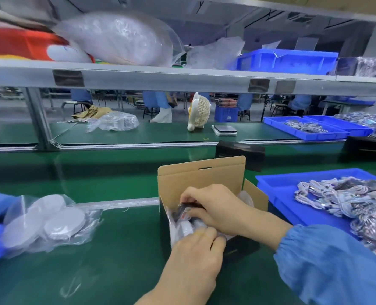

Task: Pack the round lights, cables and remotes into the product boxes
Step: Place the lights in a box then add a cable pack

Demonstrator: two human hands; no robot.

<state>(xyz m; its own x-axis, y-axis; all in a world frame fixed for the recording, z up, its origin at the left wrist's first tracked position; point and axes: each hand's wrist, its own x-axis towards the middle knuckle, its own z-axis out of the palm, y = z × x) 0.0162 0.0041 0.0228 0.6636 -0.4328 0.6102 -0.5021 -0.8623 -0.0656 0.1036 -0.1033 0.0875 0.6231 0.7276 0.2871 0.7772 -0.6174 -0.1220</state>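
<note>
Both hands (pixel 215 208) hide most of the open box's (pixel 204 172) contents.

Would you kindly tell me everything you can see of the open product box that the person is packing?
The product box looks like plain brown cardboard inside and black outside. It stands on the green mat with its lid flap raised upright at the back; the flap has a small slot near its top edge. Both hands are in its opening: the right hand holds a dark packet, and the left hand presses white bagged items at the front. How full it is cannot be told.
</note>
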